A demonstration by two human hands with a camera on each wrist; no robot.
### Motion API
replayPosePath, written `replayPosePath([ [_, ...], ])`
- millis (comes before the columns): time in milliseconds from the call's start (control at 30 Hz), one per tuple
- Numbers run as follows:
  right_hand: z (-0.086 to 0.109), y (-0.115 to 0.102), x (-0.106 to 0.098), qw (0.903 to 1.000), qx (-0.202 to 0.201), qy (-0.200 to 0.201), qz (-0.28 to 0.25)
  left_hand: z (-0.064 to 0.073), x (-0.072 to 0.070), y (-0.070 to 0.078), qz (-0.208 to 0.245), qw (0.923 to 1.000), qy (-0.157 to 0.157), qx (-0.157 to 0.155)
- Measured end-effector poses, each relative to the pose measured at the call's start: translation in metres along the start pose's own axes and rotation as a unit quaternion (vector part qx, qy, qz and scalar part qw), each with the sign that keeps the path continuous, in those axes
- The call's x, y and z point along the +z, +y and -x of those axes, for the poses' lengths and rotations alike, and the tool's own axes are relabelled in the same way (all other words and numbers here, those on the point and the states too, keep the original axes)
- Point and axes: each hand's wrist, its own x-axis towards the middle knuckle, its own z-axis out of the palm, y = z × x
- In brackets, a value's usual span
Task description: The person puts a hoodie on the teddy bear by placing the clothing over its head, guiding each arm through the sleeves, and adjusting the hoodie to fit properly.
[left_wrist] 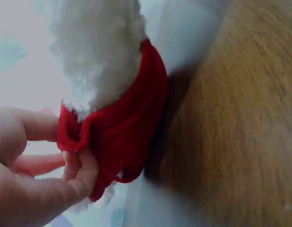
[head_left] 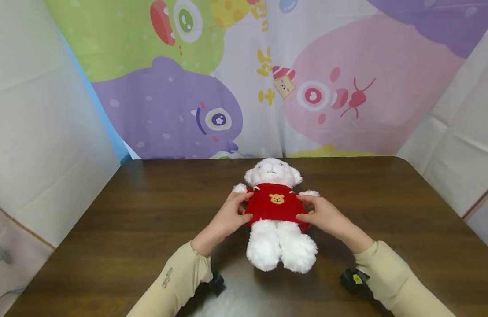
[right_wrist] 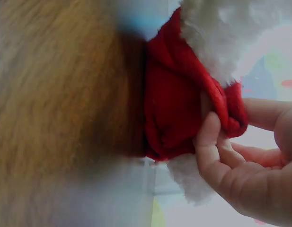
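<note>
A white plush bear lies on its back on the table, head toward the far edge and feet toward me. It wears a red shirt with a yellow bear-face patch on the chest. On the shirt's left side my left hand pinches the fabric near the hem. My right hand pinches the opposite side the same way. In the left wrist view, the red hem is folded between thumb and fingers. The right wrist view likewise has a fold of red cloth between the fingers.
The brown wooden table extends around the bear. A cartoon-printed curtain hangs behind its far edge, with pale cloth walls at the sides. Dark wrist devices sit under the sleeves.
</note>
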Motion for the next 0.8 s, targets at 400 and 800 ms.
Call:
replayPosePath([
  [400,-0.001,0.001,-0.004,0.9954,-0.045,-0.033,0.078,0.003,-0.001,0.001,-0.088,0.9922,-0.019,0.085],
  [800,0.019,-0.005,-0.040,0.9798,-0.101,0.094,0.144,0.002,-0.037,0.007,-0.096,0.9724,0.152,0.149],
])
